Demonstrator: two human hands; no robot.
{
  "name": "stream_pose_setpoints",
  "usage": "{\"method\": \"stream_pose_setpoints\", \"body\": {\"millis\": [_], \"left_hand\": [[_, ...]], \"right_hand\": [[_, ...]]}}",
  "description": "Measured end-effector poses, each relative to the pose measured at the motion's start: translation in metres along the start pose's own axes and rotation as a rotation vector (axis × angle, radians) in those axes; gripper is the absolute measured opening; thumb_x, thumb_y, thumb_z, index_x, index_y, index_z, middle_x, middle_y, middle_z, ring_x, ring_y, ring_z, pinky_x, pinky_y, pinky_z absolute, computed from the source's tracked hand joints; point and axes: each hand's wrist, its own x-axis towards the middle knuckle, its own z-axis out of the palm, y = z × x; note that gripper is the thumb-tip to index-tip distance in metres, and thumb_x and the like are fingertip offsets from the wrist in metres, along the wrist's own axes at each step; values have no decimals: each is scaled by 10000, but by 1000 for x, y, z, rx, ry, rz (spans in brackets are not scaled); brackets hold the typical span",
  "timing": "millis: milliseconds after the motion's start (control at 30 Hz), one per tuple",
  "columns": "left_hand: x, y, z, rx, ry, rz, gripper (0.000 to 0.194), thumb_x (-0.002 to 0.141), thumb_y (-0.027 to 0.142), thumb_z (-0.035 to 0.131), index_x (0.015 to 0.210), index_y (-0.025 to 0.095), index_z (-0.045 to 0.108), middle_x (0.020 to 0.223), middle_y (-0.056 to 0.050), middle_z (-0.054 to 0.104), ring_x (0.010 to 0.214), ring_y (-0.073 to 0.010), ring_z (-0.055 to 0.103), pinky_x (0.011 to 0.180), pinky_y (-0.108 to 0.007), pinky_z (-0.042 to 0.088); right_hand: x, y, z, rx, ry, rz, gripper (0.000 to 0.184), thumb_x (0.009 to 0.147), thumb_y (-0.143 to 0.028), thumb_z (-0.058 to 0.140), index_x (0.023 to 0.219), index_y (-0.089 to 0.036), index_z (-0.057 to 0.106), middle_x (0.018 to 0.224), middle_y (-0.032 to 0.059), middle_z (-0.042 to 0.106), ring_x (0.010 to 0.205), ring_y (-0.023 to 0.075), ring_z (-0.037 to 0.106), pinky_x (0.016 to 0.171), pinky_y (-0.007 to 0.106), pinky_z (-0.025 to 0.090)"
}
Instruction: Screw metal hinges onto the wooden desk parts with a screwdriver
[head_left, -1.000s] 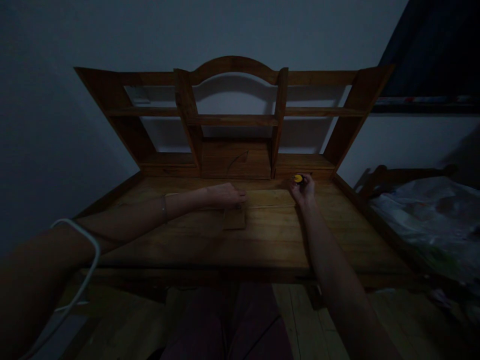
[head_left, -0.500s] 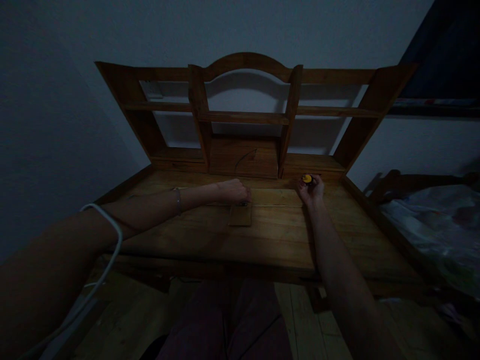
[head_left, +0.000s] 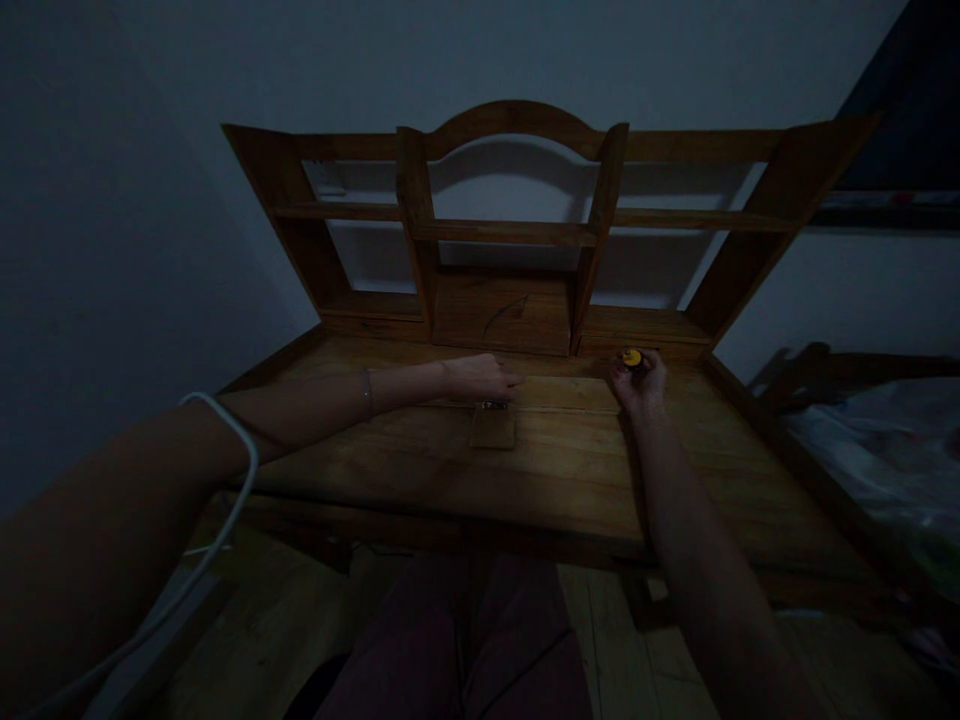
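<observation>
My left hand [head_left: 480,378] is over the middle of the wooden desk [head_left: 555,470], its fingers curled and one fingertip pointing right. Just below them is a small square brown piece [head_left: 493,430], flat on the desktop. A small shiny bit [head_left: 495,405] shows at its far edge, under the fingers; what they pinch is hidden. My right hand [head_left: 643,385], near the back right of the desktop, is closed around a small yellow-and-black thing with a round yellow end [head_left: 632,357]. Its kind is too dark to tell.
A wooden shelf unit [head_left: 514,233] with an arched top stands along the back of the desk. A thin dark line curves across its middle panel [head_left: 502,310]. A white cable [head_left: 240,440] loops over my left forearm. Pale plastic bags [head_left: 870,440] lie at the right.
The view has shifted, so desk and hands appear farther right. A finger of my left hand points out more, and the shiny bit beneath shows more. The right hand keeps its hold.
</observation>
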Motion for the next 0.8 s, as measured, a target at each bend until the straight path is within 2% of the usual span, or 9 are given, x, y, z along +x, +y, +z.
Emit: {"method": "stream_pose_setpoints", "body": {"millis": [133, 267, 467, 633, 733, 800], "left_hand": [[4, -7, 2, 89, 36, 117, 212, 987, 128, 517, 997, 260, 682, 1190, -66, 672, 997, -188, 648, 830, -318, 446], [4, -10, 1, 78, 45, 99, 248, 952, 74, 539, 983, 259, 701, 1187, -49, 688, 935, -172, 653, 758, -299, 437], [4, -7, -1, 38, -96, -40, 306, 957, 95, 505, 1098, 268, 714, 1197, -52, 709, 910, -170, 662, 700, -275, 444], [7, 1, 2, -78, -107, -130, 220, 972, 230, 537, 1015, 214, 752, 1058, -88, 760, 831, -197, 681, 684, -278, 443], [12, 7, 3, -219, -139, -308, 280, 969, 283, 522, 944, 171, 777, 994, -106, 779, 799, -202, 675, 712, -283, 450], [16, 10, 4, -323, -117, -442, 306, 948, 313, 541, 884, 145, 789, 912, -113, 786, 750, -197, 662, 724, -281, 456]], "right_hand": [[0, -1, 2, 25, 24, 22, 112, 784, -192, 567, 690, -222, 514, 590, -22, 590, 447, 103, 501, 384, 213, 420], [-1, -2, 3, 43, 39, 21, 123, 780, -178, 577, 691, -222, 505, 593, -29, 594, 473, 95, 520, 405, 195, 432], [-3, -2, 4, 33, 34, 31, 116, 780, -200, 577, 686, -218, 511, 596, -24, 588, 458, 95, 496, 393, 207, 423], [-3, -2, 5, 9, 48, 24, 128, 764, -223, 619, 687, -216, 518, 598, -35, 579, 460, 88, 508, 407, 201, 426], [-2, -3, 6, -2, 54, 26, 116, 759, -215, 610, 688, -214, 517, 603, -37, 582, 473, 88, 522, 407, 194, 418], [-2, -3, 6, -6, 57, 25, 113, 757, -213, 604, 689, -213, 514, 603, -41, 578, 478, 86, 524, 411, 189, 415]]}}
